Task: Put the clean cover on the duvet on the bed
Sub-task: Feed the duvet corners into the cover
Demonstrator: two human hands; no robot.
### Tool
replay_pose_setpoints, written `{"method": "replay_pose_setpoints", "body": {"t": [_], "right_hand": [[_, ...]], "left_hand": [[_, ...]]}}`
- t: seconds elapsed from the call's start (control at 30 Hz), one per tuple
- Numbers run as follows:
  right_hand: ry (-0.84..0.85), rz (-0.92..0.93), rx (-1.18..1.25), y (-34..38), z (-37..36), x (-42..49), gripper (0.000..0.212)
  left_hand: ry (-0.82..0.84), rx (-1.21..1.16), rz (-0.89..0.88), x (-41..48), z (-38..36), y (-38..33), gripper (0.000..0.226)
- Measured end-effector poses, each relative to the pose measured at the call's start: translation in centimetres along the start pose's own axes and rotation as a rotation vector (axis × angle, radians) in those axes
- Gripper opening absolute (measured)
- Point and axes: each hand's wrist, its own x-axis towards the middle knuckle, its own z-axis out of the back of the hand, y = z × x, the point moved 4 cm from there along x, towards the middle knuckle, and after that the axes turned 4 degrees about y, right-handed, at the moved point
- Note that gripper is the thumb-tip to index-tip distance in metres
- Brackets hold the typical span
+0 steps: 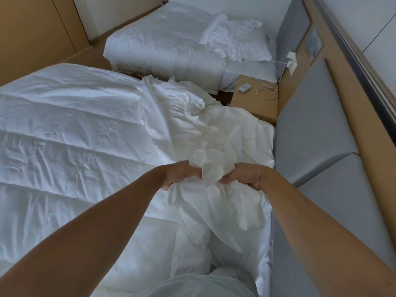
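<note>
A white quilted duvet (64, 133) lies spread over the near bed, filling the left half of the view. A crumpled white cover (192, 116) is bunched along the duvet's right side, near the headboard end. My left hand (182, 174) and my right hand (246, 175) are close together above the bed, each gripping a gathered fold of the cover. A tuft of cloth sticks up between them and more of it hangs down below my hands. My fingertips are hidden in the fabric.
A grey padded headboard (310, 136) runs along the right. A wooden nightstand (255, 103) with a small white device and cables stands between the beds. The second bed (162, 43) behind has a pillow and crumpled white linen. Wooden wall panels line the left.
</note>
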Motion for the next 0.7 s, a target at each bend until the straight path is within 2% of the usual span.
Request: {"method": "replay_pose_setpoints", "body": {"t": [0.1, 0.17, 0.23, 0.3, 0.43, 0.57, 0.63, 0.7], "right_hand": [[-0.144, 0.095, 0.038, -0.2, 0.0, 0.9, 0.028], [-0.266, 0.134, -0.112, 0.2, -0.1, 1.2, 0.028], [-0.414, 0.145, -0.351, 0.6, 0.5, 1.2, 0.032], [-0.482, 0.190, -0.446, 0.8, 0.8, 1.2, 0.027], [-0.494, 0.231, -0.345, 1.5, 0.3, 0.5, 0.017], [-0.467, 0.163, -0.382, 2.0, 0.1, 0.5, 0.021], [-0.379, 0.056, -0.427, 1.8, -0.3, 0.8, 0.028], [-0.285, 0.032, -0.361, 1.3, -0.7, 0.8, 0.035]], "left_hand": [[0.146, 0.168, 0.126, 0.2, -1.2, 0.6, 0.059], [0.163, 0.174, 0.136, 0.5, -2.0, 0.4, 0.069], [0.127, 0.128, 0.063, 0.6, -2.6, -0.2, 0.065], [0.093, 0.069, -0.012, 0.7, -2.7, -0.7, 0.058], [0.112, 0.049, -0.067, 0.7, -2.9, -1.5, 0.056], [0.098, 0.187, 0.049, 0.6, -2.1, -1.0, 0.043], [0.085, 0.199, 0.105, 0.2, -1.3, -0.6, 0.039], [0.041, 0.155, 0.107, -0.1, -0.7, -0.5, 0.044]]}}
